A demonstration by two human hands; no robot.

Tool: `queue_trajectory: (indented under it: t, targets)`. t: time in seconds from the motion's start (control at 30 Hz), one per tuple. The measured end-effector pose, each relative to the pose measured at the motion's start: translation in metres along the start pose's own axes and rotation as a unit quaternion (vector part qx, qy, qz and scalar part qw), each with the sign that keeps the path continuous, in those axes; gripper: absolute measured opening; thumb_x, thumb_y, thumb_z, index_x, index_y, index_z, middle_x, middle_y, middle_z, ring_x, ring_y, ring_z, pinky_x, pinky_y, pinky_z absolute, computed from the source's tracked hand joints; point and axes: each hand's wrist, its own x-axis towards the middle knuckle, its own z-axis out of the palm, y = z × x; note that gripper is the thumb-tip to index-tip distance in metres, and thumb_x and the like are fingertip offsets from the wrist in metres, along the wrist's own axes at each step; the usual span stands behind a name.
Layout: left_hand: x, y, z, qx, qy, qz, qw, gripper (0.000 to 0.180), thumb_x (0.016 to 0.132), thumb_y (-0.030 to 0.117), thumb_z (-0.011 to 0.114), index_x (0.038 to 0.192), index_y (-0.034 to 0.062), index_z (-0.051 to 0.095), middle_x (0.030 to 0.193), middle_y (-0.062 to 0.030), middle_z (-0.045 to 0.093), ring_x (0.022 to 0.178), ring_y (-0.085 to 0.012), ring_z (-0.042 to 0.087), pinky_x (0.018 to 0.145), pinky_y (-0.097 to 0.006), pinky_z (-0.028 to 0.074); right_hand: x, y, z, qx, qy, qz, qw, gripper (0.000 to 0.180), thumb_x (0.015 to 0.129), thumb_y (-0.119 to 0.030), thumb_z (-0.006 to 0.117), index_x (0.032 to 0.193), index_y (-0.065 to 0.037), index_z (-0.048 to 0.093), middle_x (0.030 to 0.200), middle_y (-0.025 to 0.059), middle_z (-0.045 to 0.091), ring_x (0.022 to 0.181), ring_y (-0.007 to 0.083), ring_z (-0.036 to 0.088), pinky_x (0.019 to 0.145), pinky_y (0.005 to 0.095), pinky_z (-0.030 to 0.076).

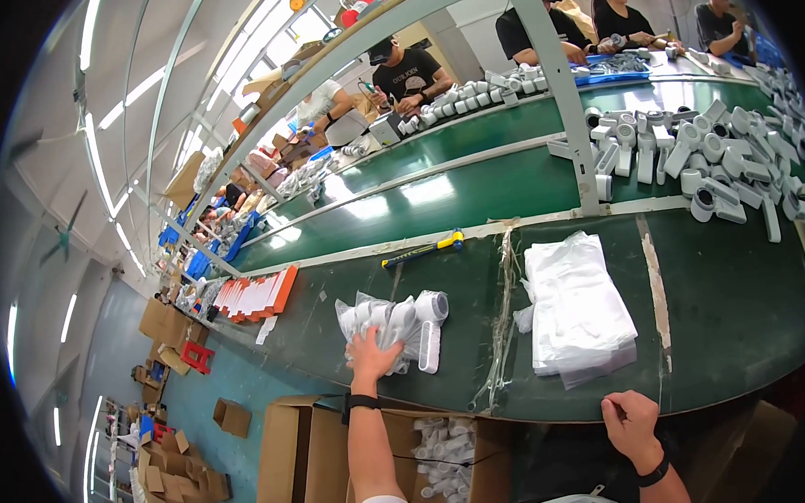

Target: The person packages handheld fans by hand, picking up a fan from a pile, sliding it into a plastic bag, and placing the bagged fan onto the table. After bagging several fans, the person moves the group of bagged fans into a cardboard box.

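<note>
My left hand [371, 354] reaches out over the green table [733, 311] and grips a pile of bagged white plastic parts [396, 327], fingers closed on the clear bags. My right hand [630, 424] rests on the table's near edge, fingers curled, with nothing in it. A stack of flat clear plastic bags [577, 307] lies between the hands, closer to the right one. Below my left arm stands an open cardboard box [445, 463] that holds several bagged white parts.
A yellow-and-blue handled tool [423, 250] lies beyond the pile. Many loose white parts [709, 156] cover the far right of the green conveyor. A metal post [561, 95] rises mid-table. An orange-edged white stack [255, 295] lies left. Several people work across the belt.
</note>
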Motion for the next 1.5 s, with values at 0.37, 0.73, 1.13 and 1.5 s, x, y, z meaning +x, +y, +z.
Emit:
queue_trajectory:
  t: [0.37, 0.73, 1.13, 1.5]
  targets:
    - [-0.017, 0.035, 0.000, -0.063, -0.053, 0.037, 0.996, 0.097, 0.065, 0.067, 0.072, 0.139, 0.0124, 0.041, 0.156, -0.0234, 0.012, 0.144, -0.0470, 0.008, 0.103, -0.074, 0.019, 0.004, -0.002, 0.001, -0.007, 0.000, -0.011, 1.000, 0.004, 0.078, -0.002, 0.070, 0.078, -0.002, 0.066, 0.062, 0.0102, 0.058, 0.052, 0.0228, 0.056, 0.049, 0.0316, 0.042]
    - [-0.032, 0.057, -0.017, 0.013, -0.092, 0.051, 0.994, 0.112, 0.058, 0.071, 0.075, 0.145, 0.0113, 0.035, 0.157, -0.0198, 0.014, 0.143, -0.0495, 0.006, 0.104, -0.074, 0.020, 0.004, -0.003, 0.000, -0.001, 0.009, -0.016, 1.000, 0.004, 0.078, -0.002, 0.070, 0.077, -0.002, 0.066, 0.062, 0.0102, 0.059, 0.050, 0.0223, 0.055, 0.047, 0.0312, 0.041]
    - [-0.016, 0.042, -0.011, 0.038, -0.050, 0.138, 0.988, 0.095, 0.059, 0.070, 0.072, 0.133, 0.0120, 0.055, 0.148, -0.0138, 0.035, 0.136, -0.0403, 0.026, 0.103, -0.065, 0.030, 0.003, -0.002, -0.002, 0.007, 0.004, -0.024, 1.000, 0.005, 0.077, -0.002, 0.070, 0.077, -0.002, 0.065, 0.062, 0.0102, 0.059, 0.049, 0.0221, 0.055, 0.046, 0.0311, 0.041]
    - [-0.013, 0.037, -0.004, 0.047, -0.036, 0.153, 0.986, 0.081, 0.060, 0.064, 0.072, 0.121, 0.0120, 0.065, 0.140, -0.0131, 0.044, 0.130, -0.0348, 0.036, 0.100, -0.062, 0.033, 0.001, -0.001, 0.001, -0.002, 0.010, -0.025, 1.000, 0.005, 0.078, -0.002, 0.070, 0.077, -0.002, 0.065, 0.063, 0.0101, 0.059, 0.050, 0.0220, 0.055, 0.047, 0.0311, 0.041]
